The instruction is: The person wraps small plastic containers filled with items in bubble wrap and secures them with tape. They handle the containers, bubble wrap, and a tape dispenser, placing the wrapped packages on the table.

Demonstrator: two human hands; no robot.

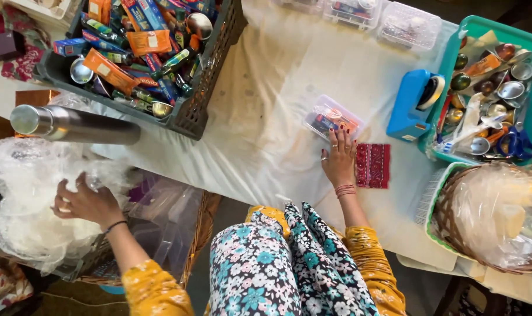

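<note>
My right hand [338, 159] lies flat on the white tablecloth [260, 123], fingers spread, fingertips touching a small clear plastic box [331, 116] packed with colourful items. A folded red patterned cloth [372, 165] lies just right of that hand. My left hand [86, 203] reaches down to the left and grips a heap of crumpled clear plastic bags [26, 193] in a wicker basket [198, 234].
A dark crate [203, 99] of packets, bottles and small metal bowls stands at the back left, a steel cylinder [73, 124] beside it. At right are a blue tape dispenser [415, 105], a teal tray [453, 52] of trinkets and a plastic-wrapped basket [494, 222]. Clear boxes [409, 26] line the far edge.
</note>
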